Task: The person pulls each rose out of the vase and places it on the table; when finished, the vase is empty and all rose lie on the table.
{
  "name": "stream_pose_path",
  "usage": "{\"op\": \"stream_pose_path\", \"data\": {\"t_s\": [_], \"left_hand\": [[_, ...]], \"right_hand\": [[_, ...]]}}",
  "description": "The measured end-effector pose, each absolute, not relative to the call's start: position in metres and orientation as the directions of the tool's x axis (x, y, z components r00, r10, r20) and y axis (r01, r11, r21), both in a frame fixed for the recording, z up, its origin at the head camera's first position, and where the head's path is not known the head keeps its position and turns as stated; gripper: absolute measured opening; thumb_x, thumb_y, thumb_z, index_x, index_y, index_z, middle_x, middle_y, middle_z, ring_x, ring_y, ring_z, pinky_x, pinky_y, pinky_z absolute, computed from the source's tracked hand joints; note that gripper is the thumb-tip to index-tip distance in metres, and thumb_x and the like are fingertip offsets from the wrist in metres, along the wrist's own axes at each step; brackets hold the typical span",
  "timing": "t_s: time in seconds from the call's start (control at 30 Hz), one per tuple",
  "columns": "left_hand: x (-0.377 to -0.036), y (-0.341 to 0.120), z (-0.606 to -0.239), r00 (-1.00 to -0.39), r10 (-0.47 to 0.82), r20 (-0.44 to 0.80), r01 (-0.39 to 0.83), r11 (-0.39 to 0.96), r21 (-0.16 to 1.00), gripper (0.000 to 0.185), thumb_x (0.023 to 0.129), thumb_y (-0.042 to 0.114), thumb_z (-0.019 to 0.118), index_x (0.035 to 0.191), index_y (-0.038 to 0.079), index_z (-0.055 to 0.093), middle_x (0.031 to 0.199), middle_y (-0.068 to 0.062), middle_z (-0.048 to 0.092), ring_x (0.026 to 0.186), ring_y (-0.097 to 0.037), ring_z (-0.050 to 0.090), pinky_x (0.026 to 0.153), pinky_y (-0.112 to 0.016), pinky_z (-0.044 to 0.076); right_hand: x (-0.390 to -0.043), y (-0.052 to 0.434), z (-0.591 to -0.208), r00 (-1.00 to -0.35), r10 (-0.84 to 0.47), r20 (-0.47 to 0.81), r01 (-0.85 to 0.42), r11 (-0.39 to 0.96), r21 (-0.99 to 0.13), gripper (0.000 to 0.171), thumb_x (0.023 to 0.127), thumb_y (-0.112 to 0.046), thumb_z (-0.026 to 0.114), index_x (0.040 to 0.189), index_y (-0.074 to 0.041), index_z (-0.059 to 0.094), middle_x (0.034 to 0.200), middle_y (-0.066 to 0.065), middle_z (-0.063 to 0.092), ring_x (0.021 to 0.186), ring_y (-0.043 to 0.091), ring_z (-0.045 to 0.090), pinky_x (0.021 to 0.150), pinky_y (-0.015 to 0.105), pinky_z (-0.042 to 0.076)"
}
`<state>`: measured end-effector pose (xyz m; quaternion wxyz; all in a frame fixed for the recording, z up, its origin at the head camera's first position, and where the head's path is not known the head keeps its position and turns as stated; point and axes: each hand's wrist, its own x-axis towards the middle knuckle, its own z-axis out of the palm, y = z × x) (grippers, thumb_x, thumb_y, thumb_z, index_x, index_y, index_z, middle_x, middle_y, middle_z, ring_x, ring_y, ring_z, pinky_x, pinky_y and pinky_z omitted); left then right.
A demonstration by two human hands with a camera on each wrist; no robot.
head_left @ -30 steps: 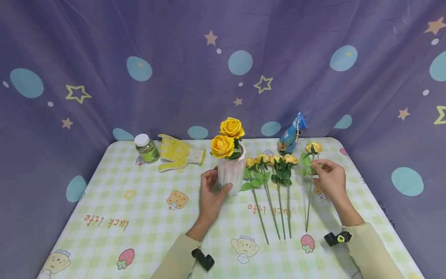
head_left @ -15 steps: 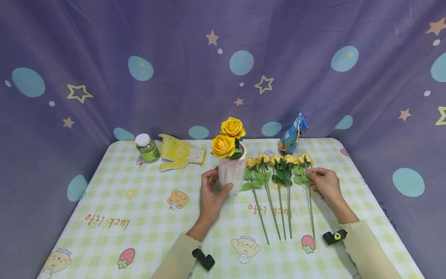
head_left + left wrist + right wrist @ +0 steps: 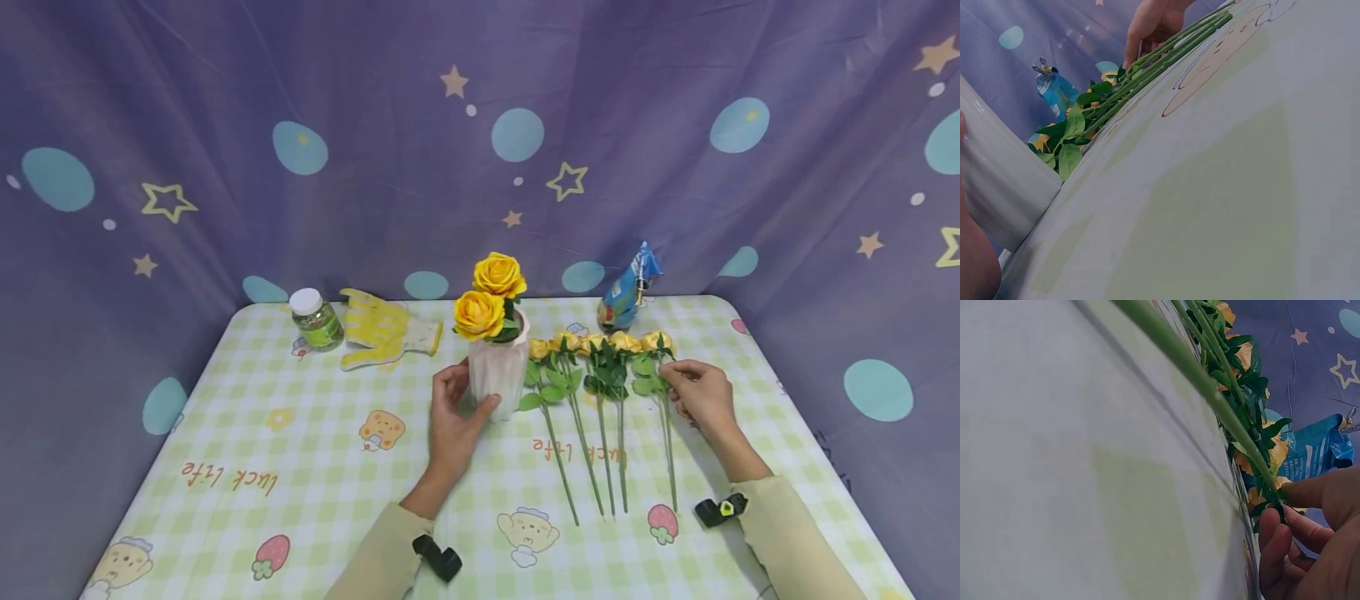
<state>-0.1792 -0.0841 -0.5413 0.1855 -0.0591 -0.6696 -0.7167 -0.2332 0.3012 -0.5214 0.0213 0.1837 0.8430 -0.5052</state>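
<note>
A white ribbed vase (image 3: 497, 379) stands upright with two bright yellow roses (image 3: 482, 314) in it. My left hand (image 3: 456, 429) holds the vase low on its side, thumb across the front. To the vase's right, several paler yellow roses (image 3: 592, 343) lie in a row, heads toward the back and stems toward me. At the right end of that row, my right hand (image 3: 703, 402) pinches a rose (image 3: 657, 342) by its stem just below the head. In the right wrist view, thumb and fingertips meet on its green stem (image 3: 1225, 409); its shadow falls on the cloth.
A jar with a white lid (image 3: 317, 321) and a yellow-and-white glove (image 3: 386, 329) lie at the back left. Behind the rose row stands a clipped blue bag (image 3: 624, 296). A purple curtain (image 3: 360, 183) rises behind the checked tablecloth (image 3: 330, 500).
My right hand has brought its rose left and down toward the table, and the head is now level with the others in the row. The left hand and vase have stayed put.
</note>
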Motion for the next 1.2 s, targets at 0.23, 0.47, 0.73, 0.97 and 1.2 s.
{"op": "stream_pose_path", "data": {"t_s": [0.23,0.47,0.73,0.97,1.2], "left_hand": [[-0.1791,-0.0837,-0.5402,-0.925,-0.187,0.331,0.344,-0.041,0.938,0.059,0.086,0.007,0.081,0.134,0.007,0.047,0.142,-0.005,0.059,0.136,-0.022,0.051,0.119,-0.048,0.031],[-0.1795,-0.0835,-0.541,-0.922,-0.182,0.341,0.352,-0.032,0.935,0.058,0.087,0.007,0.081,0.134,0.007,0.047,0.143,-0.004,0.058,0.136,-0.022,0.051,0.119,-0.048,0.032],[-0.1795,-0.0836,-0.5406,-0.923,-0.188,0.336,0.346,-0.025,0.938,0.059,0.086,0.008,0.082,0.134,0.008,0.047,0.143,-0.004,0.058,0.136,-0.022,0.052,0.119,-0.049,0.032],[-0.1795,-0.0841,-0.5399,-0.923,-0.186,0.337,0.347,-0.022,0.938,0.06,0.085,0.008,0.082,0.134,0.008,0.047,0.143,-0.004,0.058,0.136,-0.021,0.052,0.119,-0.047,0.033],[-0.1812,-0.0836,-0.5431,-0.92,-0.192,0.34,0.352,-0.026,0.936,0.059,0.085,0.004,0.082,0.133,0.007,0.048,0.141,-0.005,0.058,0.135,-0.023,0.052,0.118,-0.048,0.033]], "right_hand": [[-0.2294,0.3003,-0.5166,-0.933,0.296,-0.207,0.325,0.436,-0.839,0.037,0.097,-0.041,0.069,0.118,-0.011,0.07,0.072,0.005,0.068,0.041,0.013,0.052,0.036,0.036,0.042],[-0.2278,0.3011,-0.5165,-0.935,0.284,-0.213,0.324,0.44,-0.837,0.032,0.096,-0.032,0.071,0.117,-0.008,0.07,0.073,0.007,0.071,0.046,0.015,0.061,0.036,0.035,0.044],[-0.231,0.3019,-0.516,-0.933,0.266,-0.244,0.342,0.438,-0.832,0.036,0.096,-0.034,0.071,0.12,-0.007,0.069,0.073,0.003,0.073,0.058,0.018,0.072,0.04,0.037,0.049],[-0.2341,0.2959,-0.5192,-0.941,0.212,-0.263,0.325,0.348,-0.879,0.039,0.096,-0.029,0.072,0.123,-0.001,0.067,0.074,0.0,0.073,0.059,0.016,0.072,0.052,0.036,0.059],[-0.2347,0.2947,-0.5197,-0.942,0.217,-0.256,0.322,0.366,-0.873,0.042,0.096,-0.032,0.071,0.125,-0.002,0.066,0.077,-0.003,0.073,0.063,0.016,0.073,0.059,0.036,0.062]]}}
